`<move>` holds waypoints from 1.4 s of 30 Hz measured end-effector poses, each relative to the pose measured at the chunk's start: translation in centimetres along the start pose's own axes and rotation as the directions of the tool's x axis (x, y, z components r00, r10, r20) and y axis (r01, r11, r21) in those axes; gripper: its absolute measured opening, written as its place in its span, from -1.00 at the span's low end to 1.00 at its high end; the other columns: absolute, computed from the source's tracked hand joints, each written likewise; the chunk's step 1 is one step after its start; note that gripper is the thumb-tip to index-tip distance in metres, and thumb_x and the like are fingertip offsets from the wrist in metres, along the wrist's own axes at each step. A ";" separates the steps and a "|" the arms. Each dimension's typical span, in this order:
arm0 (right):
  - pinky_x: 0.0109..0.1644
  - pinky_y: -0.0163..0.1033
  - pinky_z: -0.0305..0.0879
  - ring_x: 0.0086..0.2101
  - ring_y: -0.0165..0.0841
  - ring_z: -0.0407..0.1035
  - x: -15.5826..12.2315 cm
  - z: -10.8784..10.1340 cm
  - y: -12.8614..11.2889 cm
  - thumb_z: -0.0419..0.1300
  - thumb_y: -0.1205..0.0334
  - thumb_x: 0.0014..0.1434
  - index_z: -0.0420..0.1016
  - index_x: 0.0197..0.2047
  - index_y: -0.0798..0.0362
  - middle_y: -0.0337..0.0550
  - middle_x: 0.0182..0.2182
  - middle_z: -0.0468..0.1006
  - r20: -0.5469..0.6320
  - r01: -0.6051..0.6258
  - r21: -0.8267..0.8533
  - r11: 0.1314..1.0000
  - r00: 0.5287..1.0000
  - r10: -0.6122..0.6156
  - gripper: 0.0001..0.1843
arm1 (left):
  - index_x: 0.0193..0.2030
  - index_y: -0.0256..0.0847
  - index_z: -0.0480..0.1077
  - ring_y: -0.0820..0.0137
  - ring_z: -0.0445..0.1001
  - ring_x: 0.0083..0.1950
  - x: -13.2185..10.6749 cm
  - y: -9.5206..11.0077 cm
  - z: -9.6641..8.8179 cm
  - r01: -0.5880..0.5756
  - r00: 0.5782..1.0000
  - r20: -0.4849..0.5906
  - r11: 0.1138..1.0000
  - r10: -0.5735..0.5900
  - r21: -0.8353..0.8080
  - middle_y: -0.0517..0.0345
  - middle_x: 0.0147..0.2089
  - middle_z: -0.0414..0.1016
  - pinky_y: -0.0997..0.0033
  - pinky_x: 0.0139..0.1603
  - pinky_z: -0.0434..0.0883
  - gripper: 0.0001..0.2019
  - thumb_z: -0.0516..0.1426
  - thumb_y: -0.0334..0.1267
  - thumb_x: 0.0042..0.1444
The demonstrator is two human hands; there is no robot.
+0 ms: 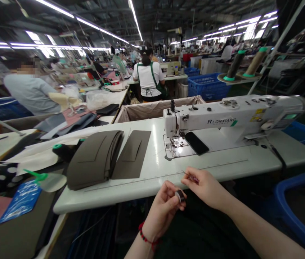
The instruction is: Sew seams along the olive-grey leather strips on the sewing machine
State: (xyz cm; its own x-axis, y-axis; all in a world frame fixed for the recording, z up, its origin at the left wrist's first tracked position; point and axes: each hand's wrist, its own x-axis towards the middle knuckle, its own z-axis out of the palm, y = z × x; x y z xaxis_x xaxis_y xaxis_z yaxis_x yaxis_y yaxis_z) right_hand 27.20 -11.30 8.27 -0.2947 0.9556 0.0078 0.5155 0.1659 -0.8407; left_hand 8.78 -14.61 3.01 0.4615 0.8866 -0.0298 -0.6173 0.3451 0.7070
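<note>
My left hand [165,201] is closed around a small bobbin [179,196] with a silvery face and a dark rim, held just in front of the table edge. Close beside it, my right hand [203,187] pinches a slim, pointed tool [192,177] with a reddish body; its thin tip points left, and its exact kind is unclear. Beyond the hands stands a white sewing machine [195,118], with a black phone [196,142] lying by its needle plate. Left on the table are a stack of grey-brown fabric pieces [95,154] and a single piece [141,154] with a pocket-like patch.
Thread cones [234,64] stand on a rack behind the machine. A blue bin [282,201] is at my right. On the left lie a dark thread cone [64,153], a green-nozzled bottle [51,181] and a blue packet [21,199]. Co-workers [148,77] sit farther off.
</note>
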 end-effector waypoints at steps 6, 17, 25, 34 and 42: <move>-0.35 -0.30 0.13 -0.45 -0.42 0.19 -0.2 0.5 -0.6 0.15 0.03 0.23 0.40 -0.33 0.03 -0.33 -0.51 0.31 0.087 -0.039 0.221 0.975 0.996 0.021 -0.76 | 0.07 -0.14 0.32 0.49 0.45 -0.31 -0.6 0.0 -0.1 0.014 0.999 0.031 0.997 -0.012 -0.071 0.11 -0.23 0.43 0.57 -0.32 0.35 -0.64 0.25 -0.31 0.15; -0.32 -0.26 0.16 -0.42 -0.35 0.27 3.1 1.4 4.5 0.13 -0.05 0.19 0.41 -0.34 0.03 -0.27 -0.49 0.37 0.037 -0.120 -0.009 0.993 0.992 0.120 -0.69 | -0.15 -0.26 0.47 0.49 0.44 -0.36 -2.4 0.4 -2.5 0.059 0.998 0.031 0.989 -0.055 -0.138 0.04 -0.26 0.47 0.62 -0.42 0.33 -0.74 0.33 -0.24 0.05; -0.28 -0.18 0.22 -0.40 -0.22 0.39 4.0 -2.1 10.5 0.00 -0.15 0.23 0.45 -0.24 -0.05 -0.16 -0.43 0.52 -0.162 -0.204 -0.346 0.916 0.974 0.156 -0.62 | -0.17 -0.27 0.50 0.59 0.41 -0.38 -9.2 0.5 -11.0 0.135 0.893 -0.399 0.969 -0.209 -0.206 0.10 -0.27 0.44 0.70 -0.39 0.35 -0.71 0.38 -0.27 -0.03; -0.33 -0.26 0.20 -0.44 -0.37 0.27 1.7 1.1 6.0 -0.07 -0.13 0.32 0.37 -0.30 0.00 -0.21 -0.41 0.40 0.074 -0.172 0.151 0.973 0.984 0.162 -0.58 | -0.19 -0.36 0.52 0.58 0.38 -0.46 -9.5 1.0 -10.6 0.287 0.890 -0.308 0.938 -0.335 -0.192 0.01 -0.33 0.44 0.68 -0.49 0.29 -0.74 0.35 -0.25 0.01; -0.56 -0.34 -0.08 -0.63 -0.51 -0.03 2.3 9.4 -1.1 -0.20 -0.23 0.33 0.24 -0.36 0.03 -0.38 -0.62 0.14 0.582 -0.333 0.569 0.752 0.809 -0.082 -0.47 | -0.13 -0.37 0.50 0.57 0.35 -0.44 -6.5 8.0 -4.8 0.143 0.963 -0.216 0.984 -0.163 -0.106 0.01 -0.30 0.42 0.69 -0.48 0.33 -0.76 0.29 -0.30 0.09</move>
State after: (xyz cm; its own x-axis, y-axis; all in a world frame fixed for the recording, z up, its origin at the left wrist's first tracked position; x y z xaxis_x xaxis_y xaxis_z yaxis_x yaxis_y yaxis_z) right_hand 18.34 -11.54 4.11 -0.7492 0.6175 -0.2397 0.0283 -0.3317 -0.9429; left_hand -2.29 -16.14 5.47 0.4076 0.8637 -0.2965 -0.6093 0.4990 0.6163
